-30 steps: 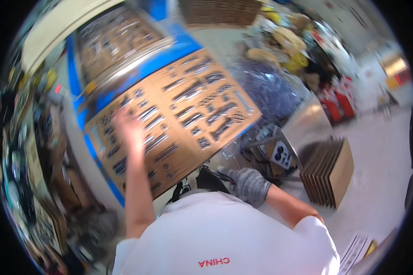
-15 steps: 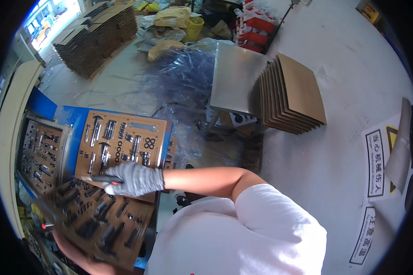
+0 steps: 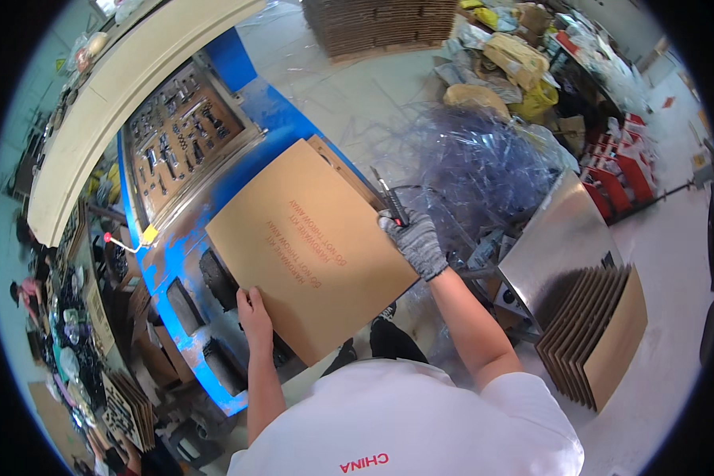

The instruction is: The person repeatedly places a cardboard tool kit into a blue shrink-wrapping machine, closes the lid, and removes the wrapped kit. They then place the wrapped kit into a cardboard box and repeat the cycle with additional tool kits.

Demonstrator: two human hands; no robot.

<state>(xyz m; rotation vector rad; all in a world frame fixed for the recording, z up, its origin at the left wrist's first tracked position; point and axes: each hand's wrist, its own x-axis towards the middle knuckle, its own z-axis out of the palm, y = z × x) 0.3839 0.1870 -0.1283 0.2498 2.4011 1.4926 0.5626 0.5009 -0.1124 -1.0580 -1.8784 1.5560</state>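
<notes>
Held a flat brown cardboard sheet (image 3: pixel 305 246) by two edges, printed side up, tilted over the blue machine table (image 3: pixel 178 262). Left hand (image 3: pixel 254 311), bare, closed on the sheet's near lower edge, thumb on top. Right hand (image 3: pixel 412 242), in a grey knit glove, gripped the far right edge, with a slim dark tool (image 3: pixel 389 198) pinched along the fingers. Hands well apart, one at each end of the sheet. A second sheet edge (image 3: pixel 345 170) peeked out just behind the upper corner. Beyond, up the table, lay a tray of small hardware parts on a card (image 3: pixel 182 139). To the right, a heap of clear plastic film (image 3: pixel 484 170), a metal plate (image 3: pixel 555 246), and a fanned stack of cardboard sheets (image 3: pixel 595 333) on the floor.

Judged as the step of carrying or placing the sheet, mid-way, not yet set down. Next move likely called for levelling the sheet, squaring its corners to the table surface beneath, and keeping the tool clear of the card.
</notes>
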